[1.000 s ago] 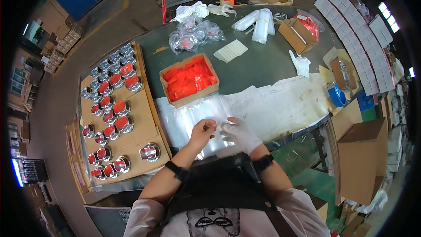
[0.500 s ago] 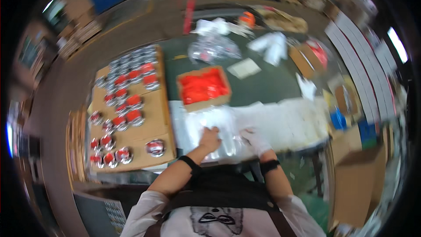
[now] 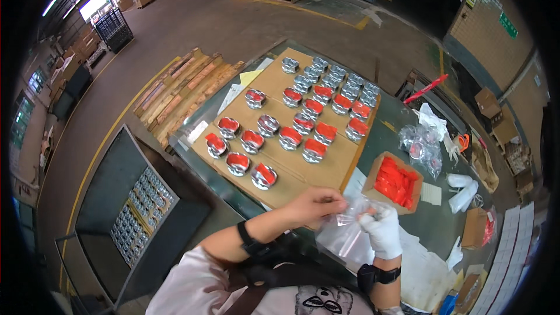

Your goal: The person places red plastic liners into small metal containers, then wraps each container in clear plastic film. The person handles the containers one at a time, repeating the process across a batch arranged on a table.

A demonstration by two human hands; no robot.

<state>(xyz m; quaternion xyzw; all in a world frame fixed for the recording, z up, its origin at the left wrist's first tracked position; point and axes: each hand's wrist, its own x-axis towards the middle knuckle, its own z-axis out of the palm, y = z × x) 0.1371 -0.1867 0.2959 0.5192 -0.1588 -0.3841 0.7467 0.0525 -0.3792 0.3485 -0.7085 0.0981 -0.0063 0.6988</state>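
my left hand pinched the clear bag in closed fingertips; my gloved right hand curled tight on its other side. the bag hung at six o'clock from both. a carton of red pieces crowded close at two, shiny metal rings at ten.
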